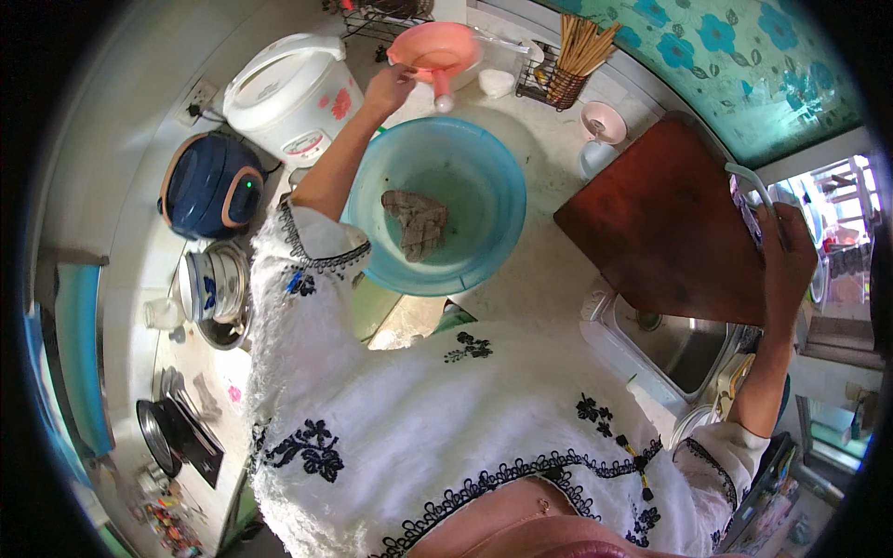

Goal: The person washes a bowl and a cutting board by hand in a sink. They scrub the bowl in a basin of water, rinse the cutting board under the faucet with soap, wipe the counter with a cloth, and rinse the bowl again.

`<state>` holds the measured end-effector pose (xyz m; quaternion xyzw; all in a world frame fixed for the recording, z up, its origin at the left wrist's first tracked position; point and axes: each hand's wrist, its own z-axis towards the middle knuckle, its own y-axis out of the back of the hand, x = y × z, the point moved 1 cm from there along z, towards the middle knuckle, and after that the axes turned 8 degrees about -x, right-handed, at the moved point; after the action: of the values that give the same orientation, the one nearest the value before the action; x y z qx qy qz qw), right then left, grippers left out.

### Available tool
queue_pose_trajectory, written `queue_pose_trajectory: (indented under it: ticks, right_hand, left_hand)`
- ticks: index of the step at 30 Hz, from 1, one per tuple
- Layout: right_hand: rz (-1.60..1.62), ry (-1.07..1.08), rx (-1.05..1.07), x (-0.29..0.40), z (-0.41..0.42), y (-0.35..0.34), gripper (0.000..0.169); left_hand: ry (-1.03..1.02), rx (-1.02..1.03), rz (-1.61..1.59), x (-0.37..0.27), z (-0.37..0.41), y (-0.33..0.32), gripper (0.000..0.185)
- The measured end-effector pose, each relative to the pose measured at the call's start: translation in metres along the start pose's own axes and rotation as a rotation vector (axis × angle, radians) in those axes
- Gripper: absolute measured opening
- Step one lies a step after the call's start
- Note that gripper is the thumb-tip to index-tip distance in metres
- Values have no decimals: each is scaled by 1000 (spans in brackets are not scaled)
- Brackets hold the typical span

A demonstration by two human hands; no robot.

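Observation:
My left hand reaches to the back of the counter, its fingers closed at the near rim of a pink plastic dipper. The dipper's short handle points towards me. In front of me stands a blue plastic basin with water in it, and a wet grey-brown cloth lies in the water. My right hand grips a curved pale green handle at the right edge of a dark red-brown cutting board. The board is tilted and partly covers a steel sink.
A white rice cooker and a dark blue cooker stand at the left, near stacked bowls. Chopsticks fill a wire basket at the back. A pink bowl sits behind the board. A floral glass window borders the counter.

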<state>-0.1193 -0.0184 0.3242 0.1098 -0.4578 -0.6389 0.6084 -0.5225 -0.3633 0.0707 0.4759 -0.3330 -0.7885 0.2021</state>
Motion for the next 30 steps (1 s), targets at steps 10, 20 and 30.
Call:
queue_pose_trajectory:
  ticks: [10,20,30]
  right_hand:
    - [65,-151,-2,-3,-1,4,10]
    - [96,-167,-26,-14,-2,10,12]
    - [104,-199,-20,-18,7,6,10]
  left_hand:
    - [-429,-245,357,-61,107,-117,49]
    - [-651,129,560,-94,111,-113,25]
    - [-818,36,490,-146,90,-119,26]
